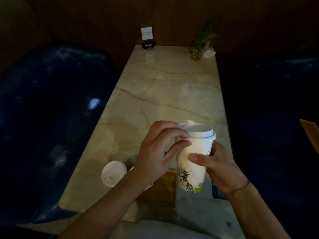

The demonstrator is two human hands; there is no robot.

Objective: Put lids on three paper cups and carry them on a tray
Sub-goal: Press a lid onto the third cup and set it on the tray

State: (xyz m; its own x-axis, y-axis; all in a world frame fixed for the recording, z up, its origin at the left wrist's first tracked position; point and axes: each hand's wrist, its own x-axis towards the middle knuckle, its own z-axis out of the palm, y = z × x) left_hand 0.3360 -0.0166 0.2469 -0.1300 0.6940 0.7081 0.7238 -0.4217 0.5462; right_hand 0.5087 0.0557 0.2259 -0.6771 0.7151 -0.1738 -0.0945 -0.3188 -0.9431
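You are in the lidding step: your right hand grips the body of a paper cup held up above the near end of the marble table, thumb across its front and fingers curled round the far side. Your left hand has its fingertips curled over the rim of the white lid, pinching it at the left edge. The lid looks seated, though the far side may not be fully snapped down. Another lidded cup stands on the table left of your left wrist; a third is mostly hidden under that arm. The wooden tray lies just below the raised cup. Next, press round the whole rim until it clicks, then set the cup upright on the tray
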